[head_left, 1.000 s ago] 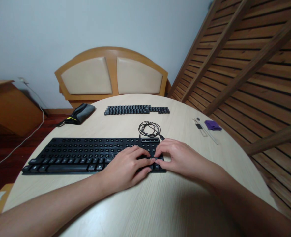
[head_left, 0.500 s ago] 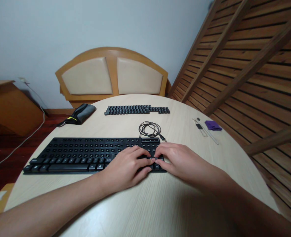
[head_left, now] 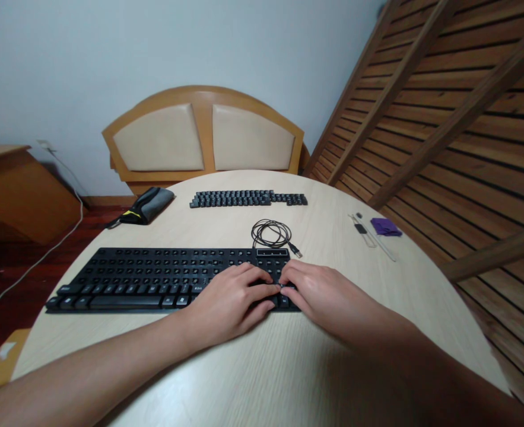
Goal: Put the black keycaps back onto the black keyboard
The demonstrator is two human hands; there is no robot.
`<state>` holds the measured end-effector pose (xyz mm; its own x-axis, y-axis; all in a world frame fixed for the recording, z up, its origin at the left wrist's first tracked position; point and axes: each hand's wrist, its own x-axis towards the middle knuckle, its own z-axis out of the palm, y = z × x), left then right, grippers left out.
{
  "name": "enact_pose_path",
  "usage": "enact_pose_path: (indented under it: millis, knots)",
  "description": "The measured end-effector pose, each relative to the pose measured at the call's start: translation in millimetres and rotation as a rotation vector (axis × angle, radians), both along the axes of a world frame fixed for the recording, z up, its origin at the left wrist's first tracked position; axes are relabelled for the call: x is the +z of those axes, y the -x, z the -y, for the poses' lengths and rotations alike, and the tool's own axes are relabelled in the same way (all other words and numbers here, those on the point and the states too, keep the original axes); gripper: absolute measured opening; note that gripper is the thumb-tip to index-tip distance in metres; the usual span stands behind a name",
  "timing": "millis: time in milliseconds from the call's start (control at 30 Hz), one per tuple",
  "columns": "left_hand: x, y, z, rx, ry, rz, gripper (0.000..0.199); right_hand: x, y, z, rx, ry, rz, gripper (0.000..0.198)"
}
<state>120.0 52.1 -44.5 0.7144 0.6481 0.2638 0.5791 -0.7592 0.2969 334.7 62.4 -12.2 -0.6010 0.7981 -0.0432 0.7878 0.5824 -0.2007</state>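
A black keyboard (head_left: 123,270) lies across the table in front of me. Its upper rows show bare key stems, while the two nearest rows carry keycaps. Over the number pad at its right end, my left hand (head_left: 237,299) has its bent fingertips closed in on a keycap (head_left: 281,289). From the other side my right hand (head_left: 319,290) pinches the same spot with thumb and fingers, touching or nearly touching the left fingertips. Fingers cover most of that keycap and much of the number pad. A coiled cable (head_left: 270,233) with a USB plug (head_left: 295,250) rests just behind the keyboard.
Loose black keycaps (head_left: 232,198) stand in rows at the table's far side. A grey and black pouch (head_left: 148,206) sits far left. At right lie a wire keycap puller (head_left: 360,228), a thin white stick (head_left: 383,240) and a folded purple cloth (head_left: 386,226).
The view has shifted very slightly. My right hand's fingers have drawn in a little more over the number pad; my left hand stays almost still.
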Motion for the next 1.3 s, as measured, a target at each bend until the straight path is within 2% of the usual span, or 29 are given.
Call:
enact_pose_path:
  millis: [200,400,633,1033,1300]
  knots:
    - [0.0,-1,0,0.000,0.000,-0.001,0.029,-2,-1,0,0.013,-0.031,0.033,0.009]
    - [0.3,-1,0,-0.001,-0.010,-0.003,0.030,6,-4,-2,0.014,0.060,-0.101,0.008]
    - [-0.5,0,-1,-0.010,-0.016,0.000,0.030,9,-4,-2,-0.019,0.119,-0.107,0.007]
    - [1.2,0,0,-0.006,0.002,-0.006,0.030,4,-4,0,-0.008,0.045,-0.063,0.009]
    - [-0.7,0,-1,-0.005,-0.002,-0.009,0.029,-7,3,-1,0.037,-0.087,0.103,0.012]
